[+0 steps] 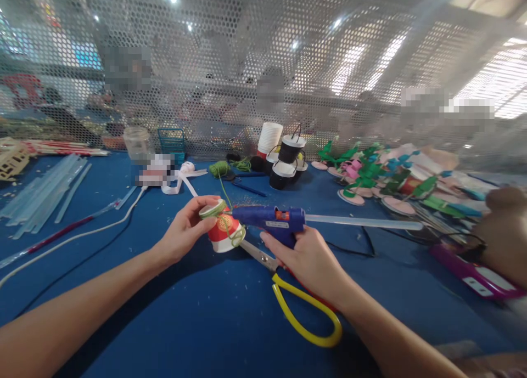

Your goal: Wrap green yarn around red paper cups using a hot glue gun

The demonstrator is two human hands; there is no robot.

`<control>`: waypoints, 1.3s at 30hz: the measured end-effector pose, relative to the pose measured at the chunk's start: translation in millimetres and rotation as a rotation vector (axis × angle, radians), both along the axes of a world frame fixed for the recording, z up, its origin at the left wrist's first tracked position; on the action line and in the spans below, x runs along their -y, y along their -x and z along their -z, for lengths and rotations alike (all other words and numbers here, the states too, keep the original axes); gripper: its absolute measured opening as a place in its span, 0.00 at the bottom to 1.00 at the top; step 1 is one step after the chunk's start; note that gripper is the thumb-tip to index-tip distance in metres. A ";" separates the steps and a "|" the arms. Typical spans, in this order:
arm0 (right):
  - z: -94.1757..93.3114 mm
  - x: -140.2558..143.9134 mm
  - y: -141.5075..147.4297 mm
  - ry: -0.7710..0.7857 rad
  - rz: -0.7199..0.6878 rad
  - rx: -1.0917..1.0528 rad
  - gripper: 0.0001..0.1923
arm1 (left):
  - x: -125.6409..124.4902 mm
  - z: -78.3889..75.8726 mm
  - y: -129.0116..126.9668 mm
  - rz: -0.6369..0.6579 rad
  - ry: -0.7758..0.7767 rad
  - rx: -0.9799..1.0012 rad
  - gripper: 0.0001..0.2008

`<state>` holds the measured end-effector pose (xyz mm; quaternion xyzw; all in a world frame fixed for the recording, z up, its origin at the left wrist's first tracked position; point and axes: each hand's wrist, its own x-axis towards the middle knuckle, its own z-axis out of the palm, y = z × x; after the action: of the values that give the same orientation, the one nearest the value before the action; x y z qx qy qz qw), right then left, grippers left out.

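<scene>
My left hand grips a small red and white paper cup, tilted, with green yarn wrapped near its upper end. My right hand is closed round the handle of a blue glue gun, whose tip points left at the yarn-wrapped part of the cup. A long clear glue stick sticks out of the gun's back. A green strand runs from the cup up to a yarn ball. Scissors with yellow handles lie beneath the gun, their blades partly hidden by the cup and right hand.
Glue sticks lie at left beside a white cable. Behind stand a glass jar, stacked paper cups and black-wrapped cups. Green craft plants crowd the right, near a purple power strip. Perforated mesh closes the back.
</scene>
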<state>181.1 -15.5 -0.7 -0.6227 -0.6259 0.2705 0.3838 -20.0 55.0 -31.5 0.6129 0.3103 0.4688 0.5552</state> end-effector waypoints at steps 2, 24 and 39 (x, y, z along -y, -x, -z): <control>1.3 0.6 0.7 -0.028 -0.031 -0.009 0.12 | 0.1 -0.4 -0.1 0.009 0.004 0.007 0.12; -3.0 -1.9 0.7 0.042 0.035 0.002 0.16 | -3.6 2.7 2.6 0.039 0.024 0.051 0.13; 2.3 -3.8 -0.8 0.022 0.040 -0.035 0.12 | -4.7 2.8 3.3 0.041 0.014 0.038 0.13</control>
<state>182.0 -11.7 -3.0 -0.6345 -0.6034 0.2806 0.3930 -23.3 59.8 -34.3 0.6061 0.2903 0.4669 0.5748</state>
